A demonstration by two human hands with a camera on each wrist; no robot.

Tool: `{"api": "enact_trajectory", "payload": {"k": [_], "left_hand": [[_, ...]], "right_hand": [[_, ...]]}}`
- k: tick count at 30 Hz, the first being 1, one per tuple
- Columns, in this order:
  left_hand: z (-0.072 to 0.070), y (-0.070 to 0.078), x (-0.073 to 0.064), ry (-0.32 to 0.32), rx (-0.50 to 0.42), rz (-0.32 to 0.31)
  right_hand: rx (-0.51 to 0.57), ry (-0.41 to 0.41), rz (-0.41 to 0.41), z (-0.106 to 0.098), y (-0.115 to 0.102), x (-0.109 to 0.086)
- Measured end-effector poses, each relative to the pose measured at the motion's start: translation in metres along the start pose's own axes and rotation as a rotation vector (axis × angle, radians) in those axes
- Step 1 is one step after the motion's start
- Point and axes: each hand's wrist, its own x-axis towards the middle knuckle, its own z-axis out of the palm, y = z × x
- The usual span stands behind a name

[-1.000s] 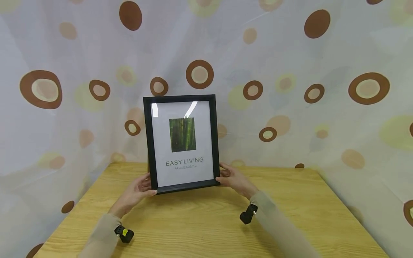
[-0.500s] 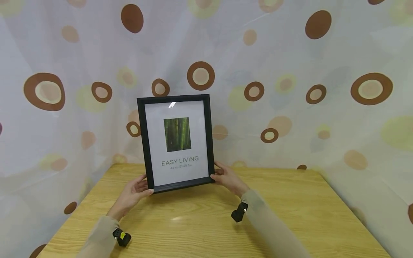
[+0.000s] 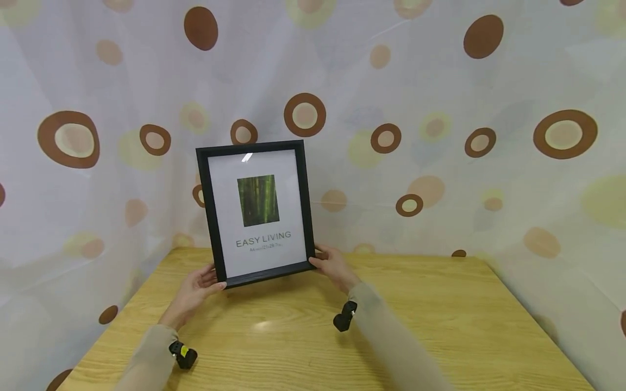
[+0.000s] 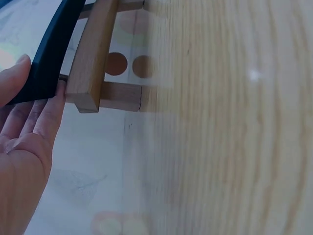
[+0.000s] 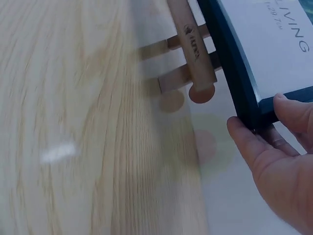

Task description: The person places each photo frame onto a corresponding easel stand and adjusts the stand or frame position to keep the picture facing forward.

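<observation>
A black picture frame (image 3: pixel 307 217) with a bamboo picture and the words "EASY LIVING" is held up over the table, leaning left in the head view. My left hand (image 3: pixel 188 296) grips its lower left corner, thumb at the front edge and fingers behind and beneath. At the lower right corner my right hand (image 3: pixel 335 267) holds it likewise. Both wrist views reveal a wooden stand with slats and feet (image 4: pixel 93 54) behind the frame; printed lettering marks the stand's bar (image 5: pixel 193 49) in the right wrist view. From the head view the stand is hidden behind the frame.
Below the frame lies a pale wooden table (image 3: pixel 293 336) with visible grain. A white curtain with brown and yellow dots (image 3: pixel 440 76) hangs behind the table and along its sides. Each wrist carries a small black camera (image 3: pixel 345 316).
The picture frame has shifted left and slightly up, and it leans further to the left. Both hands have travelled with it, the right one farther, keeping their grip on the lower corners.
</observation>
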Motion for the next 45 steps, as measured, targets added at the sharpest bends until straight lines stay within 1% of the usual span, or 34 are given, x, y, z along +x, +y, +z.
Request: {"api": "enact_trajectory", "payload": {"k": [3, 5, 9, 12, 18, 21, 25, 29, 31, 32, 34, 36, 39, 42, 45], "left_hand": [[-0.005, -0.003, 0.0, 0.015, 0.005, -0.011], [-0.008, -0.004, 0.0, 0.027, 0.012, -0.018], [-0.013, -0.005, 0.002, 0.058, 0.011, -0.021], [-0.016, -0.007, 0.002, 0.077, 0.027, -0.025], [-0.018, -0.012, -0.001, 0.087, 0.031, -0.033], [-0.018, -0.014, -0.002, 0.086, 0.029, -0.039], [-0.018, -0.016, -0.001, 0.076, 0.035, -0.039], [-0.018, -0.017, -0.001, 0.035, 0.042, -0.053], [-0.017, -0.018, -0.001, 0.02, 0.059, -0.077], [-0.017, -0.018, 0.0, 0.013, 0.053, -0.097], [-0.014, -0.017, 0.001, 0.004, -0.019, -0.144], [-0.011, -0.015, 0.002, 0.009, -0.117, -0.195], [-0.007, -0.012, 0.003, 0.037, -0.272, -0.246], [-0.005, -0.009, 0.002, 0.07, -0.301, -0.259], [-0.003, -0.007, 0.001, 0.103, -0.316, -0.271]], "right_hand": [[0.047, -0.003, 0.018, 0.006, 0.0, 0.003], [0.059, -0.001, 0.023, 0.01, -0.001, 0.005], [0.05, 0.018, 0.031, 0.018, 0.0, 0.012], [0.052, 0.02, 0.035, 0.023, 0.002, 0.017], [0.085, 0.02, 0.018, 0.032, 0.011, 0.022], [0.091, 0.031, 0.006, 0.037, 0.016, 0.023], [0.06, 0.049, 0.002, 0.041, 0.019, 0.02], [0.051, 0.009, 0.033, 0.044, 0.021, 0.018], [0.072, -0.021, 0.048, 0.044, 0.022, 0.018], [0.081, -0.032, 0.046, 0.044, 0.023, 0.019], [0.094, -0.043, 0.042, 0.043, 0.023, 0.019], [0.084, -0.055, 0.029, 0.043, 0.023, 0.019], [0.077, -0.069, 0.012, 0.041, 0.022, 0.019], [0.065, -0.067, 0.012, 0.041, 0.022, 0.019], [0.018, -0.046, 0.017, 0.041, 0.023, 0.02]]}}
